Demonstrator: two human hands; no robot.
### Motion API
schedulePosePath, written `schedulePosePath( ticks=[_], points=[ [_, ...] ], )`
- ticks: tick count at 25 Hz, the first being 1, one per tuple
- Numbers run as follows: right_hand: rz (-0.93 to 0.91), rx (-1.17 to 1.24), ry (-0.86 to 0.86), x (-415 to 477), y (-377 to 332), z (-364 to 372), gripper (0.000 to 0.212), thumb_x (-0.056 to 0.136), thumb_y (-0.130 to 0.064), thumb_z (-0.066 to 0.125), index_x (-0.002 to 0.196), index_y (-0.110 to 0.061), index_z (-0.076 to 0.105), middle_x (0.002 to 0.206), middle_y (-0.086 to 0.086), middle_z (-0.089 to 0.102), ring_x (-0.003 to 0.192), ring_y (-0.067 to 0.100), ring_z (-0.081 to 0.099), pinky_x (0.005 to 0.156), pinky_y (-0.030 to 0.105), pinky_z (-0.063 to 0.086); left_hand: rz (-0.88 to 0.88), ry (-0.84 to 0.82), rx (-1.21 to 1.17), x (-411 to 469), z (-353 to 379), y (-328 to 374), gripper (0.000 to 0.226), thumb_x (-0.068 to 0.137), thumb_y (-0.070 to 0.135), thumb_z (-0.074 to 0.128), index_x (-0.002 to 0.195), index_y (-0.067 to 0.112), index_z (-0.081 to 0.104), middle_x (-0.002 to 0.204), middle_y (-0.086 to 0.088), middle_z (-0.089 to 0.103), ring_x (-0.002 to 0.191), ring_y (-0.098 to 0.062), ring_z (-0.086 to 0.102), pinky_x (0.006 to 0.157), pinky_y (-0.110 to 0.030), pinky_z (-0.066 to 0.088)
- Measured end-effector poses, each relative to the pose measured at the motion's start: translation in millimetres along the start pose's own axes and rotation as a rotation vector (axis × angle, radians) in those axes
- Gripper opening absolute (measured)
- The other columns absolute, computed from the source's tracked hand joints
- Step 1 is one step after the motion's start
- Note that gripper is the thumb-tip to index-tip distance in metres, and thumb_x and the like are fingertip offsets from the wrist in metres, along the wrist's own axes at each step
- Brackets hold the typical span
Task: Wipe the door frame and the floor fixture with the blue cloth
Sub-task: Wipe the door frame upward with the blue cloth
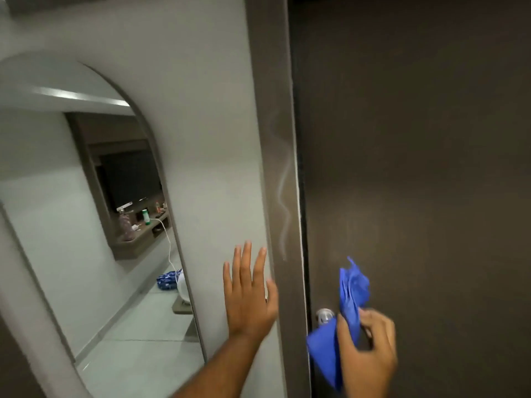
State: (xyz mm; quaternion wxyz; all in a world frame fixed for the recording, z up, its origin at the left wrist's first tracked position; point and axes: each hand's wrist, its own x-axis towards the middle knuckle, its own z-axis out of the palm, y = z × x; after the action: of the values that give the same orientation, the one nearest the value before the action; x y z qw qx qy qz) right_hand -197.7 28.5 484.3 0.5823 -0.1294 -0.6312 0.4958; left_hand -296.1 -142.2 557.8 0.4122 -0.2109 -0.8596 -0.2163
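The right hand (366, 349) is clenched on the blue cloth (346, 308), bunched in front of the dark door (416, 168) beside a small metal knob (324, 315), just right of the door frame (275, 139). The left hand (249, 294) is spread flat with nothing in it against the white wall (201, 139), its fingers reaching the frame's edge. An arched mirror (100, 225) hangs further left, and a pale wavy streak (283, 196) runs down the frame.

The soft, crumpled blue cloth (352, 291) looks thin and matt. The brown door frame (275, 139) is smooth with a faint sheen and pale smears. The dark brown door (416, 139) looks matt. The small round knob (324, 315) is shiny metal. The arched mirror (86, 225) at left is glossy glass.
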Motion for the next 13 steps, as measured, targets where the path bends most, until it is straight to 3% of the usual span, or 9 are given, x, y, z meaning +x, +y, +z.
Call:
schedulePosePath(
  ticks=[2, 5, 7, 9, 11, 13],
  points=[
    [-0.067, 0.023, -0.059, 43, -37, 41, 0.017, 0.080, -0.004, 0.087, 0.085, -0.004, 0.071, 0.103, 0.008, 0.061, 0.095, 0.024, 0.068, 0.088, 0.024, 0.052, -0.004, 0.077, 0.007, 66, -16, -2, 0.069, 0.102, 0.029, 0.046, 0.169, 0.023, 0.034, 0.179, -0.012, 0.029, 0.167, -0.032, 0.023, 0.134, -0.059, 0.018],
    [-0.212, 0.029, -0.107, 105, -85, 92, 0.023, 0.079, 0.007, 0.086, 0.086, -0.005, 0.067, 0.116, 0.004, 0.060, 0.107, 0.010, 0.065, 0.093, 0.012, 0.050, 0.055, 0.183, 0.090, 161, -27, -13, 0.061, 0.112, 0.034, 0.039, 0.171, 0.026, 0.030, 0.181, -0.008, 0.025, 0.168, -0.031, 0.020, 0.134, -0.059, 0.018],
    [-0.417, 0.007, -0.147, 137, -106, 121, 0.020, 0.081, 0.000, 0.085, 0.088, -0.007, 0.067, 0.130, 0.006, 0.061, 0.122, 0.007, 0.064, 0.102, 0.008, 0.045, 0.110, 0.216, 0.170, 214, -25, -27, 0.061, 0.115, 0.038, 0.034, 0.173, 0.028, 0.020, 0.182, -0.006, 0.018, 0.168, -0.031, 0.016, 0.134, -0.059, 0.017],
    [-0.568, -0.077, -0.280, 157, -110, 151, 0.018, 0.086, -0.009, 0.083, 0.095, -0.009, 0.067, 0.153, 0.006, 0.055, 0.146, 0.018, 0.055, 0.116, 0.017, 0.044, 0.152, 0.219, 0.213, 248, -17, -45, 0.064, 0.115, 0.040, 0.029, 0.174, 0.027, 0.009, 0.184, -0.007, 0.009, 0.169, -0.030, 0.009, 0.135, -0.059, 0.011],
    [-0.645, -0.272, -0.431, 158, -99, 177, 0.031, 0.097, -0.027, 0.076, 0.124, -0.016, 0.066, 0.175, 0.002, 0.033, 0.167, 0.020, 0.027, 0.132, 0.031, 0.032, 0.195, 0.254, 0.212, 261, -5, -58, 0.069, 0.112, 0.041, 0.033, 0.175, 0.026, 0.009, 0.184, -0.009, 0.010, 0.169, -0.033, 0.009, 0.134, -0.061, 0.010],
    [-0.763, -0.541, -0.448, 144, -74, 194, 0.064, 0.107, -0.049, 0.055, 0.164, -0.025, 0.038, 0.183, 0.000, 0.007, 0.171, 0.020, -0.003, 0.137, 0.036, 0.011, 0.230, 0.317, 0.201, 264, 5, -67, 0.072, 0.109, 0.041, 0.040, 0.174, 0.025, 0.015, 0.183, -0.010, 0.015, 0.169, -0.034, 0.013, 0.133, -0.062, 0.013]
  ],
)
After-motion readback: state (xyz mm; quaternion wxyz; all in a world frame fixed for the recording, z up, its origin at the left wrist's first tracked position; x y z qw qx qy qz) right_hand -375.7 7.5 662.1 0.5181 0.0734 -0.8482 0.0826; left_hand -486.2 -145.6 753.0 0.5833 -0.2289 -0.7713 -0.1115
